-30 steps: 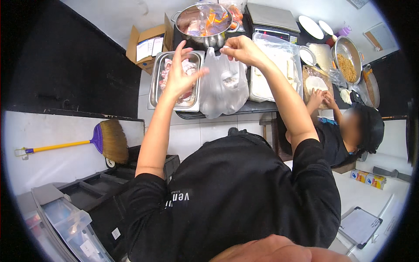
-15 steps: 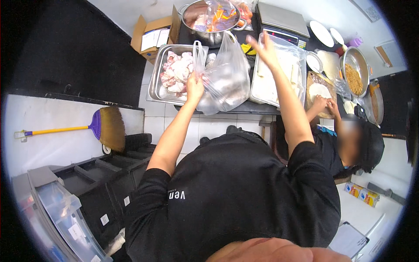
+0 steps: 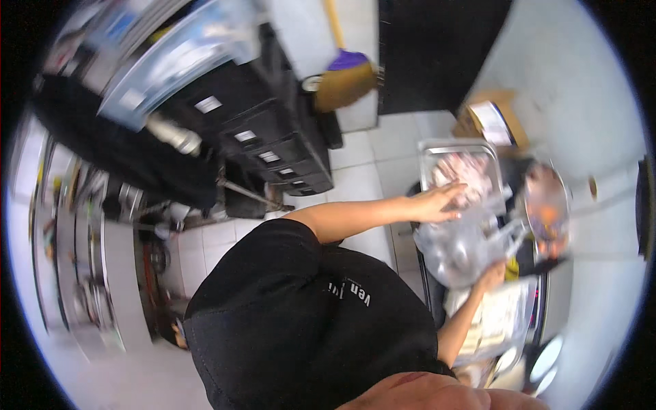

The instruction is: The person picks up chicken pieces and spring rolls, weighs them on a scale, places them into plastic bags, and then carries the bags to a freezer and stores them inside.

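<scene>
My left hand [image 3: 441,203] reaches over the near edge of a metal tray [image 3: 425,160] that holds pale pink raw meat pieces [image 3: 471,171], perhaps chicken. Its fingers are stretched out and hold nothing. Beside the tray stands a full, clear plastic bag [image 3: 454,249], its contents hard to make out. My right hand [image 3: 490,277] is closed at the far side of this bag, near its raised handles, though motion blurs the fingers. Under my right forearm lies a plastic-covered tray [image 3: 502,318] with pale, long pieces in it.
A large metal pot [image 3: 547,198] with bagged items stands against the wall. Past the tray is an open cardboard box [image 3: 495,123]. Black drawer units [image 3: 253,130], a clear storage bin [image 3: 164,78] and a broom [image 3: 346,82] are at the upper left. White plates [image 3: 545,359] lie at lower right.
The view has swung sharply to the left and is now blurred. My left hand has let go of the bag and opened over the tray. My raised right hand has come down onto the bag.
</scene>
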A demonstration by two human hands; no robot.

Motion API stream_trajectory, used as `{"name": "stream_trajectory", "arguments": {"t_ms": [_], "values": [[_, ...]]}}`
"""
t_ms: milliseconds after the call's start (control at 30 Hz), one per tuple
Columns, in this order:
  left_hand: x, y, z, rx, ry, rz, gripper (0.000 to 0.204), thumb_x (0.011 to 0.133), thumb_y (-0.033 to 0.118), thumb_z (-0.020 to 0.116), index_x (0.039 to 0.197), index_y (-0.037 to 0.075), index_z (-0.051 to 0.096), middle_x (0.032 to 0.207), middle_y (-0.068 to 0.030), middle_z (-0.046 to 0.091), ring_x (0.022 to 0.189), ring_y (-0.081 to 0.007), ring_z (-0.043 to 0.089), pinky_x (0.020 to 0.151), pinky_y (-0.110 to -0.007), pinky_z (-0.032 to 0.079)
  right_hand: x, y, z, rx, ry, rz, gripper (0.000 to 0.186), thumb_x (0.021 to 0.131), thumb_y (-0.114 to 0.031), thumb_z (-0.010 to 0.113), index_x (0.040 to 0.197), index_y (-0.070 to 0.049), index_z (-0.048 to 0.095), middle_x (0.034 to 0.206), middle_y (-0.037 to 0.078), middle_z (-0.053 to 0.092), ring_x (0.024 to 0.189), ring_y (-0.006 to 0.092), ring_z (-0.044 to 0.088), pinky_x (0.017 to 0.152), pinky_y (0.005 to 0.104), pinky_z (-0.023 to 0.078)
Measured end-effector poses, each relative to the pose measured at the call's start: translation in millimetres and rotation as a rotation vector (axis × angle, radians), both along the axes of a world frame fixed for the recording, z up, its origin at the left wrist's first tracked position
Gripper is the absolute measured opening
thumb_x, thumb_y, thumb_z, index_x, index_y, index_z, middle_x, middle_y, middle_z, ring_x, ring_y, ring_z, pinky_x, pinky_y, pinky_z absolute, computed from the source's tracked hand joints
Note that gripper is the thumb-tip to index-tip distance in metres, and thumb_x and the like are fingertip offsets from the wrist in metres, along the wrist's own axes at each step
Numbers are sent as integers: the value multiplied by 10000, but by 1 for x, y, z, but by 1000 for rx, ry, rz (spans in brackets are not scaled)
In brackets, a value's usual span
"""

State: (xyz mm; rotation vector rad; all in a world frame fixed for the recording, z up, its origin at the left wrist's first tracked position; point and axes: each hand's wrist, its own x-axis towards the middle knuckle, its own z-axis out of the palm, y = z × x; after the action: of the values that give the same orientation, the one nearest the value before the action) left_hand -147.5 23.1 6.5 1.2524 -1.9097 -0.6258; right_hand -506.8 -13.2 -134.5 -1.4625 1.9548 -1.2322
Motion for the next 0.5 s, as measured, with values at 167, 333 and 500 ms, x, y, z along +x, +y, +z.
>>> {"name": "stream_trajectory", "arguments": {"t_ms": [167,333,500], "values": [[150,109,134,-410,348,599,361,862,81,640,1182,27,482,1049,-88,564,947,-176,579,867,-327,476,6,-14,70,-185,223,57,452,962,-335,527,812,74,647,671,191,624,577,238,500,585,379,446],[294,238,236,-949,793,1034,135,937,77,546,1053,29,496,848,-64,576,734,-121,587,689,-270,524,14,-16,125,-352,167,90,421,932,-352,583,932,68,616,784,125,603,701,222,516,667,361,455],[349,332,252,-1181,591,1082,103,949,36,497,1048,20,472,832,-73,564,697,-117,555,665,-253,496,171,4,320,-565,-311,229,475,971,-323,466,1303,16,474,1283,165,526,1193,263,506,1000,376,406]]}}
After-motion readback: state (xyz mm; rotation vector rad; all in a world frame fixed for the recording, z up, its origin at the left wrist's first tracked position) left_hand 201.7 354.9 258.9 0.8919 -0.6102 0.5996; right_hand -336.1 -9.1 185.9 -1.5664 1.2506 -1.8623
